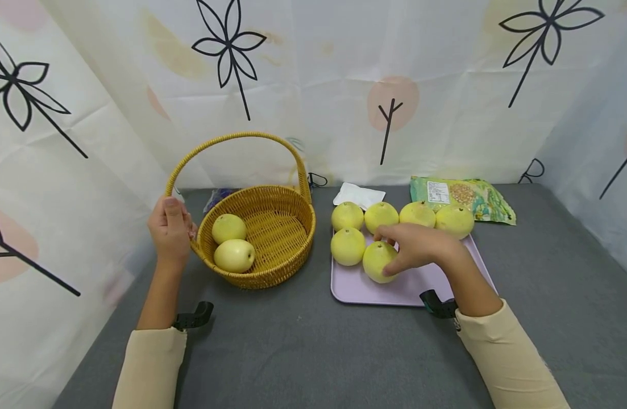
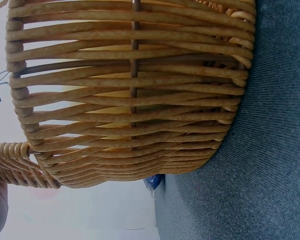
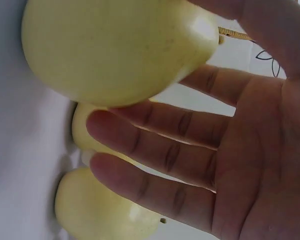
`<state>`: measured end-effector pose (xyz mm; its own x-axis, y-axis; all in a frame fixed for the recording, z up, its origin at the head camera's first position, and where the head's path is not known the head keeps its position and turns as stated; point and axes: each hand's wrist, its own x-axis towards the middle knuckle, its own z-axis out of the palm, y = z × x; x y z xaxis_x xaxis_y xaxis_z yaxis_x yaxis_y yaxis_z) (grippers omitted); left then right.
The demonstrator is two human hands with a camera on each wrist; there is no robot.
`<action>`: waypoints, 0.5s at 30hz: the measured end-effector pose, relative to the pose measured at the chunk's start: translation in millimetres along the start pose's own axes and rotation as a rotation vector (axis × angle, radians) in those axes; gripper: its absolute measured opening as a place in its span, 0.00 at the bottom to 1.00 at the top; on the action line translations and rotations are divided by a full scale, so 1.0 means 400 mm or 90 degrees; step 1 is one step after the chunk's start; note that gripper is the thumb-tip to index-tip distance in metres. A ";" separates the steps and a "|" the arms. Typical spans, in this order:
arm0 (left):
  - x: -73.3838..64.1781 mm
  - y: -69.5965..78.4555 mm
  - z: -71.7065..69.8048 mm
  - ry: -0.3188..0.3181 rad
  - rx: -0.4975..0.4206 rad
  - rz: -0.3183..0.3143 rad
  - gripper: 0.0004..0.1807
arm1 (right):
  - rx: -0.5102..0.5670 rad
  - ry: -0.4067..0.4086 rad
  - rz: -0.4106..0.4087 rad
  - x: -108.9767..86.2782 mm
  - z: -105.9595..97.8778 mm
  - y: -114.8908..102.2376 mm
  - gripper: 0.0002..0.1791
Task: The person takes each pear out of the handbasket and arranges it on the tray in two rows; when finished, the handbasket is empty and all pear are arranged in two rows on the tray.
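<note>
My left hand (image 1: 173,230) grips the handle of a yellow wicker basket (image 1: 279,278) at its left base. In the left wrist view the woven basket side (image 2: 135,100) fills most of the picture. Two pale yellow pears, one speckled (image 1: 228,228) and one smoother (image 1: 234,255), lie in the basket's left part. My right hand (image 1: 418,245) has its thumb and fingers around a round pale yellow pear (image 1: 377,262) at the front of a lilac tray (image 1: 364,292). The right wrist view shows fingertips against this pear (image 3: 115,50), with the palm apart from it.
Several more pears, among them one at the left (image 1: 348,246) and one at the back right (image 1: 454,221), sit on the tray. Behind stand a green printed packet (image 1: 489,201) and a white tissue (image 1: 359,196). A purple-blue packet (image 1: 218,197) lies behind the basket.
</note>
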<state>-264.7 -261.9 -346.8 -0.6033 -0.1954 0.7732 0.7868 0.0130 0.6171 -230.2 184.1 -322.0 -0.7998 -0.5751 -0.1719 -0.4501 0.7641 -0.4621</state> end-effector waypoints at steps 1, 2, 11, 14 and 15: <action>0.000 0.000 0.000 0.001 -0.002 -0.002 0.26 | -0.004 0.007 0.003 0.000 -0.001 0.001 0.27; 0.000 0.001 0.000 0.001 -0.002 -0.003 0.26 | -0.007 0.014 0.006 -0.001 -0.001 0.002 0.28; 0.001 0.004 0.002 -0.005 0.003 -0.002 0.26 | -0.005 0.077 0.049 0.011 -0.005 0.026 0.29; 0.001 0.003 0.002 -0.003 -0.002 0.000 0.25 | -0.001 0.092 0.059 0.020 -0.003 0.038 0.30; 0.000 0.003 0.002 -0.003 -0.003 0.000 0.25 | 0.000 0.093 0.060 0.022 -0.002 0.041 0.30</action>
<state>-263.9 -261.3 -345.8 -0.6038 -0.1909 0.7739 0.7874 0.0085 0.6164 -245.0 191.9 -330.5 -0.8880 -0.4517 -0.0859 -0.3700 0.8128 -0.4499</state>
